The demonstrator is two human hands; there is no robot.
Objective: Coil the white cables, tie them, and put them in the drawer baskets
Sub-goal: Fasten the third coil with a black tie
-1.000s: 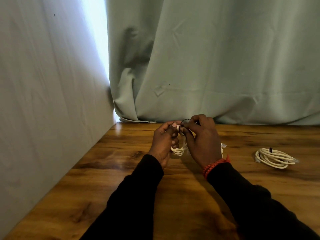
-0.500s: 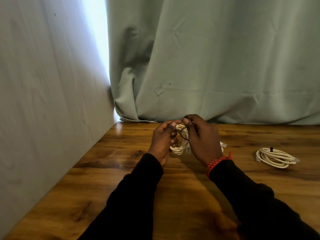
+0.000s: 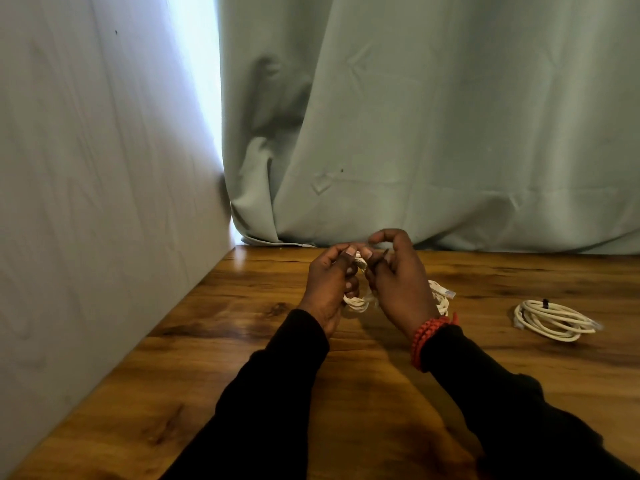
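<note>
Two pale green curtains (image 3: 450,116) hang along the far edge of my wooden tabletop (image 3: 242,358), and a grey wall (image 3: 86,168) runs down its left edge, with a bright strip of light in the far left corner between them. My black sleeves (image 3: 277,393) reach in from the near edge, and a red beaded bracelet (image 3: 427,336) sits on my right wrist. Toward the right edge lies a coiled white cable (image 3: 554,320), flat on the wood with a small dark tie on its far side, well apart from my hands. Near the middle of the far edge I hold a second white cable coil (image 3: 358,301) just above the wood. My left hand (image 3: 330,282) grips it with curled fingers, and my right hand (image 3: 398,282) pinches at its top, thumbs nearly touching. One plug end (image 3: 446,292) pokes out to the right of my right hand.
</note>
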